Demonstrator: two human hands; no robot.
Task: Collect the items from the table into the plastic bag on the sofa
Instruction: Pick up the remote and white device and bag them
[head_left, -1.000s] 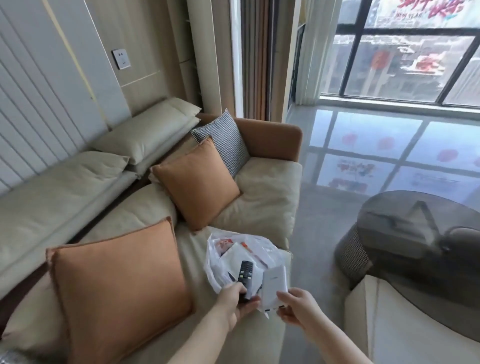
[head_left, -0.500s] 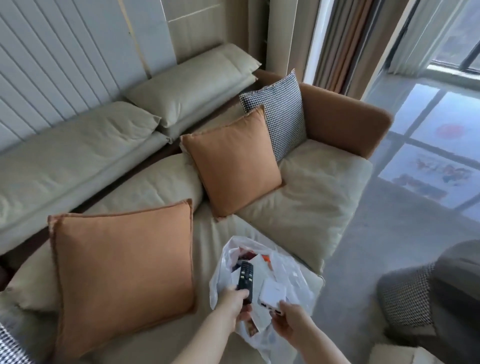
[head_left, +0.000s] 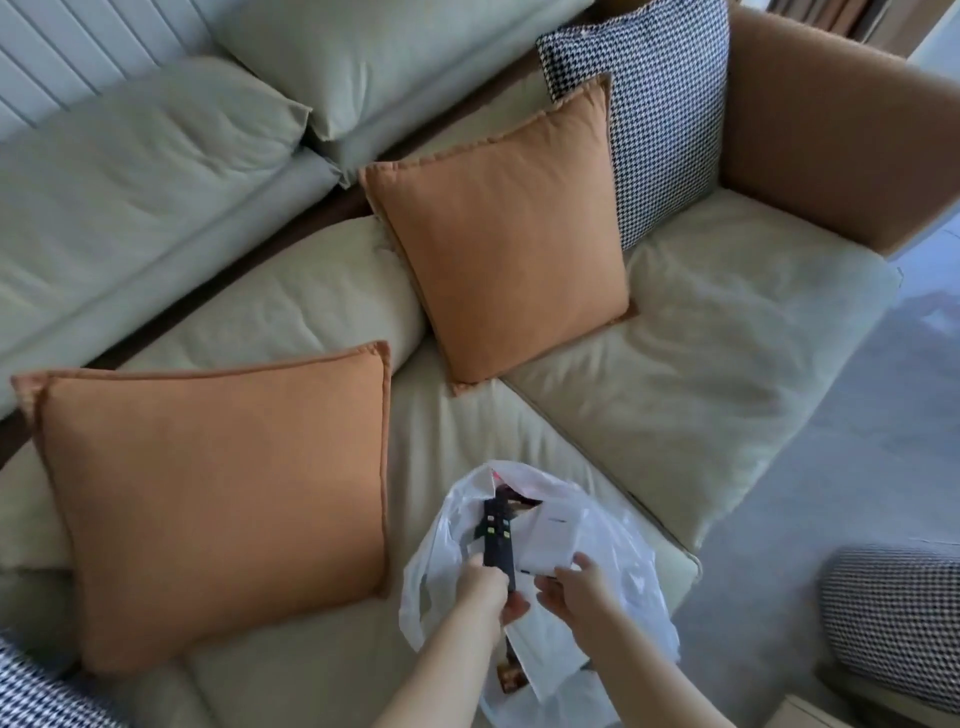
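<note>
A clear white plastic bag (head_left: 631, 582) lies open on the front edge of the beige sofa (head_left: 675, 374). My left hand (head_left: 483, 587) grips a black remote control (head_left: 497, 535) with coloured buttons, its far end reaching into the bag's mouth. My right hand (head_left: 576, 590) holds a small white box (head_left: 551, 540) by its near end, just right of the remote and over the bag. Inside the bag, papers and a printed packet (head_left: 511, 675) show through the plastic.
Two orange cushions (head_left: 218, 499) (head_left: 509, 234) lean on the sofa seat, with a houndstooth cushion (head_left: 670, 114) behind the far one. The sofa's brown arm (head_left: 831, 130) stands at the right. A houndstooth stool (head_left: 893, 618) sits on the grey floor at the lower right.
My view has dropped closer over the sofa. Both hands have moved forward, bringing the remote and the white box down into the mouth of the bag.
</note>
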